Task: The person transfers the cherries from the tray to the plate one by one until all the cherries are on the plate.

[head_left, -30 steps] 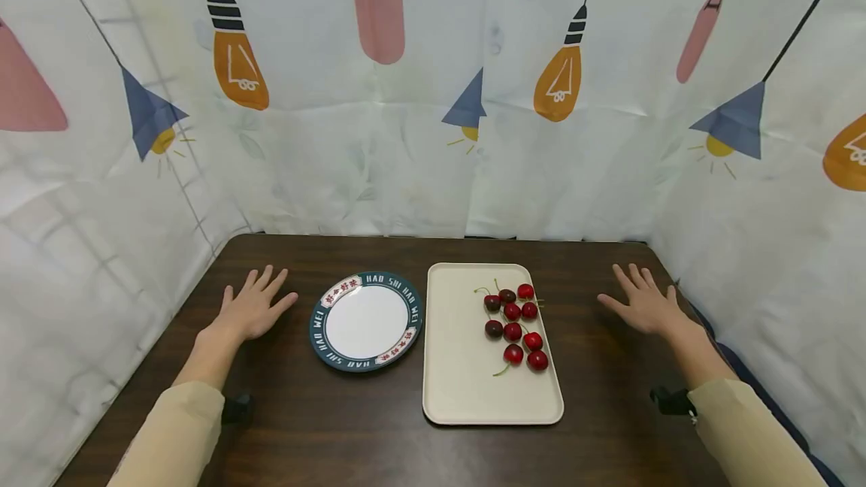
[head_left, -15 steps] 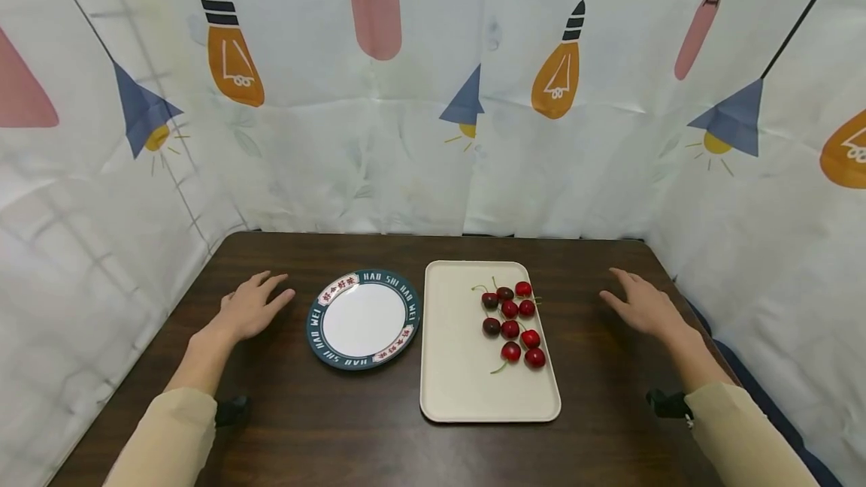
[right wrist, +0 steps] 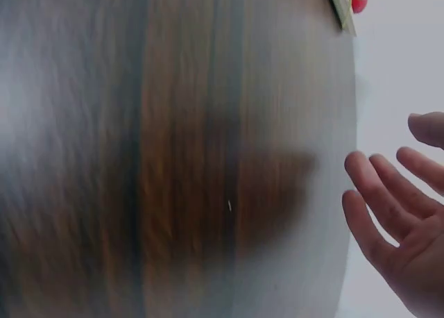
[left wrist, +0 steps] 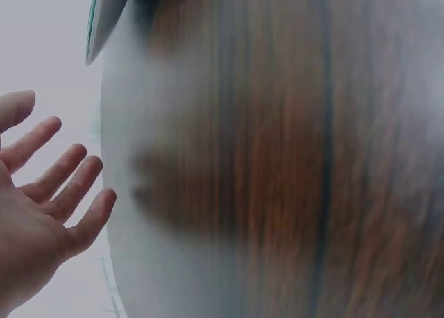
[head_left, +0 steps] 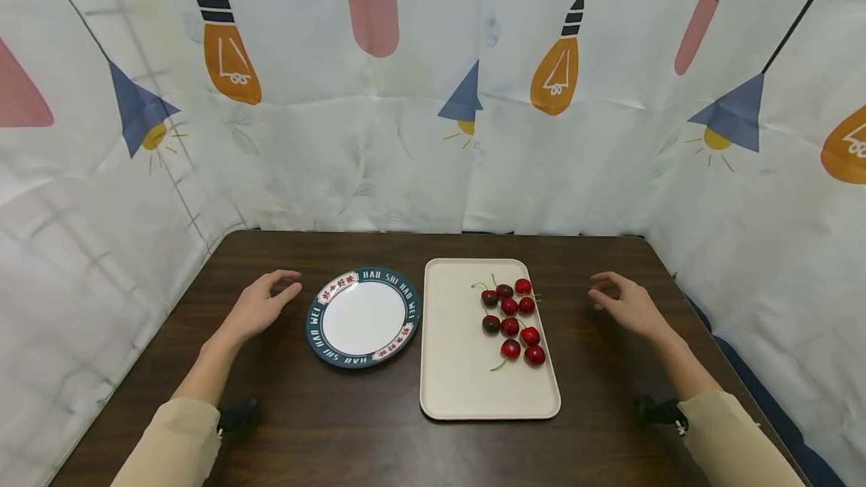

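My left hand (head_left: pixel 265 302) hovers over the table just left of a round plate (head_left: pixel 315 333) with a dark teal lettered rim and white middle. Its fingers are relaxed and slightly bent, holding nothing, as the left wrist view also shows of that hand (left wrist: pixel 41 214). To the right of the plate lies a cream rectangular tray (head_left: pixel 453 367). Several dark red cherries (head_left: pixel 510 327), some with green stems, are grouped on its right half. Right of the tray, my right hand (head_left: pixel 629 307) is held above the table, fingers loosely bent around nothing.
The dark wooden table (head_left: pixel 325 427) carries the plate and tray side by side. Behind and on both sides hangs a white curtain (head_left: pixel 304 164) printed with lamps and bulbs. In the right wrist view, the tray's edge (right wrist: pixel 340 5) shows at the top.
Both hands have gone from spread fingers to loosely bent ones. The left hand has shifted slightly right toward the plate, the right hand slightly left toward the tray. Plate, tray and cherries stay put.
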`<state>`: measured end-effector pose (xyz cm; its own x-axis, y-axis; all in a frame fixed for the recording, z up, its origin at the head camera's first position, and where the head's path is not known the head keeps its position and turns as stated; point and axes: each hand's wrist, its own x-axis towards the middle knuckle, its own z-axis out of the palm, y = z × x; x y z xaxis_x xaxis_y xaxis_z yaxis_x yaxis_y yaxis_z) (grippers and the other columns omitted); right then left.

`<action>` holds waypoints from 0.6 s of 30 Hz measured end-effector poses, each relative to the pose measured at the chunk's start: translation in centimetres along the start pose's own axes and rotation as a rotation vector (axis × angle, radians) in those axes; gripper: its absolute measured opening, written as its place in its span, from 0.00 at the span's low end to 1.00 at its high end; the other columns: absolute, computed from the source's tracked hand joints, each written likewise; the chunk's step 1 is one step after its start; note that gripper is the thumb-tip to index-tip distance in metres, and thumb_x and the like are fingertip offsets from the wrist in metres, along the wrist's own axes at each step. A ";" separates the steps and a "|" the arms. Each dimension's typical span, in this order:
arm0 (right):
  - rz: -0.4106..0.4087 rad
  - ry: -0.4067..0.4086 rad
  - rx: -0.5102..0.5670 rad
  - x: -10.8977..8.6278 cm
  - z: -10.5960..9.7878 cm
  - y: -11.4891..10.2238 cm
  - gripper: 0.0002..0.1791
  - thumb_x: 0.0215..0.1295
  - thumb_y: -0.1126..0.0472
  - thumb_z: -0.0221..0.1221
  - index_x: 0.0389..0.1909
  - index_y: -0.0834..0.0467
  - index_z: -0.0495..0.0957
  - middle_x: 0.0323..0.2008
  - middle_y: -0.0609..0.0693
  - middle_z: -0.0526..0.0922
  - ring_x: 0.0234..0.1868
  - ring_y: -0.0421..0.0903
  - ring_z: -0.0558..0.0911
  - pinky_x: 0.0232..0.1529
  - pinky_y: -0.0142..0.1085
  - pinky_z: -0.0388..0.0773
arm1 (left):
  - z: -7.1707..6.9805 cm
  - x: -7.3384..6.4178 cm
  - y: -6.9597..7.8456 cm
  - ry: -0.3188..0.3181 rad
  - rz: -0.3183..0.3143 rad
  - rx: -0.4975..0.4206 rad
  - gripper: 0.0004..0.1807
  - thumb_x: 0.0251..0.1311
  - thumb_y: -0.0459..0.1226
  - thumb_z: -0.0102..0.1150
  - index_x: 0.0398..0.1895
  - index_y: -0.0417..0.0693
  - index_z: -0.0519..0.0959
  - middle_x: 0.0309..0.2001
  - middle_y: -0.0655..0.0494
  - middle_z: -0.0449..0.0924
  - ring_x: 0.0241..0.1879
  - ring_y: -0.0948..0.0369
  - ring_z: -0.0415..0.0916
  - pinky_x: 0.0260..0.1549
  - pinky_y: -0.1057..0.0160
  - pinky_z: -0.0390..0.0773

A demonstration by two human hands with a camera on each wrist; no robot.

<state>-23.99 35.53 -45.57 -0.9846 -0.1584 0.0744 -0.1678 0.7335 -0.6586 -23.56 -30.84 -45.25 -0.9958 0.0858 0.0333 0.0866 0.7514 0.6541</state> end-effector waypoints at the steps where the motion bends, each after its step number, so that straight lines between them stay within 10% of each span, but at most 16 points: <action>1: 0.005 -0.008 0.023 0.0 0.2 -0.1 0.27 0.78 0.53 0.57 0.67 0.67 0.70 0.54 0.66 0.80 0.41 0.53 0.87 0.38 0.42 0.83 | 0.1 -0.1 0.2 -0.006 -0.015 -0.025 0.29 0.79 0.50 0.47 0.70 0.37 0.69 0.63 0.32 0.71 0.59 0.38 0.70 0.54 0.38 0.74; 18: -0.064 -0.285 0.300 -0.9 3.3 -3.1 0.20 0.74 0.60 0.61 0.58 0.68 0.76 0.50 0.63 0.82 0.39 0.54 0.84 0.40 0.40 0.86 | 1.4 -0.8 0.5 -0.251 -0.160 -0.529 0.33 0.78 0.44 0.51 0.75 0.32 0.59 0.67 0.29 0.65 0.56 0.46 0.76 0.49 0.53 0.85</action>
<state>-22.40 31.19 -46.10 -0.9124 -0.4048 -0.0605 -0.1644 0.4978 -0.8516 -22.64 -29.60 -46.03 -0.9518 0.1988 -0.2335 -0.1547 0.3461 0.9254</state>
